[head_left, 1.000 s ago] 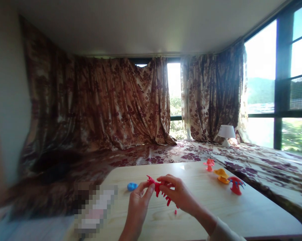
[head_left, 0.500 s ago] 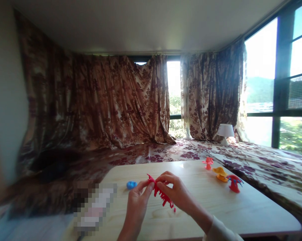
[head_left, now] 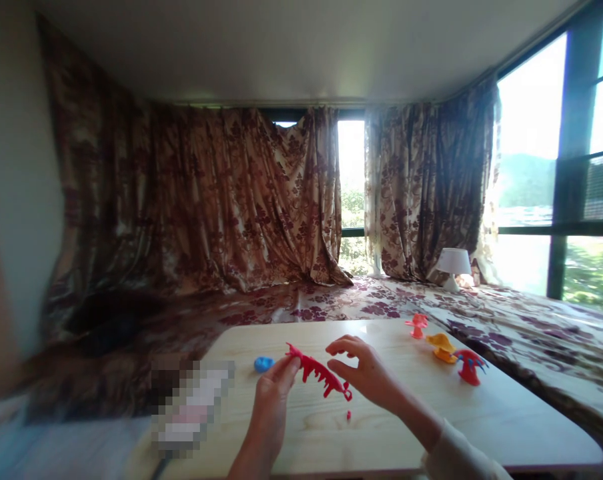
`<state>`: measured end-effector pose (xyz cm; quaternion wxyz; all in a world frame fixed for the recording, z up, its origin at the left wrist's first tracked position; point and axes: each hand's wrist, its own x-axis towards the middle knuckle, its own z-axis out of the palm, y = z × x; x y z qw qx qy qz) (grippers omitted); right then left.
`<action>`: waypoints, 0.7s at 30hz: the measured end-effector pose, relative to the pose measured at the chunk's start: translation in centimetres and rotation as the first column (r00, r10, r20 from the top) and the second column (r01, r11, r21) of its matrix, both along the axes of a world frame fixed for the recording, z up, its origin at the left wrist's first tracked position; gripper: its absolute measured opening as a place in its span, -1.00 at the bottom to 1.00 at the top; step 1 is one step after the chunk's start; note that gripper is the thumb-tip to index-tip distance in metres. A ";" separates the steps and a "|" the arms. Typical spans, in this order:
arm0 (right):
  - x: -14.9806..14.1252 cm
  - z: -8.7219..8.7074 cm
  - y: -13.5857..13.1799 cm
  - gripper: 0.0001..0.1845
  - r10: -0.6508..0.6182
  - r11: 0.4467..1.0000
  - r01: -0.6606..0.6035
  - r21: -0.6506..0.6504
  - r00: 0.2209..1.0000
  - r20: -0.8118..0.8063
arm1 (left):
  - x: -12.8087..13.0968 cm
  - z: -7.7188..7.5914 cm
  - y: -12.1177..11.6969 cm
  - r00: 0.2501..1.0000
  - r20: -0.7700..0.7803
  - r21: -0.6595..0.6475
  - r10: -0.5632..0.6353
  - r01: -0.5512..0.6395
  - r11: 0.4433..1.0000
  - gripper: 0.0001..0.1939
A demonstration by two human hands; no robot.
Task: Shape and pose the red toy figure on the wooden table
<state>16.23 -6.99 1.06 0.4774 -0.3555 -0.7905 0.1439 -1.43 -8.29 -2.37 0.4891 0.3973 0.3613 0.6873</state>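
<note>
My left hand (head_left: 273, 400) pinches one end of a long red clay figure (head_left: 322, 375) between thumb and fingers. A row of short legs hangs along its underside, like a centipede, and a small loop shows at its lower right end. The figure slants down to the right above the table. My right hand (head_left: 365, 373) is just right of it, thumb and fingers apart, holding nothing. A tiny red piece (head_left: 349, 415) lies on the table below the figure. Left of my left hand sits a blue clay lump (head_left: 264, 364).
On the right of the pale wooden table (head_left: 421, 427) stand a pink figure (head_left: 418, 325), a yellow one (head_left: 441, 348) and a red one with blue strands (head_left: 470, 367). A blurred-out flat object (head_left: 194, 407) lies at left. A white lamp (head_left: 453, 261) stands beyond.
My right hand has let go of the red figure and moved right, its fingers opening. The figure, still in my left hand, has shifted slightly left and shows more of its length.
</note>
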 end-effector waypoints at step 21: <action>-2.3 -1.9 5.6 -0.86 -0.147 0.985 0.171 -0.009 0.872 0.468 | -4.8 -2.5 0.3 0.961 -0.109 -0.123 0.255 -0.268 0.956 -0.65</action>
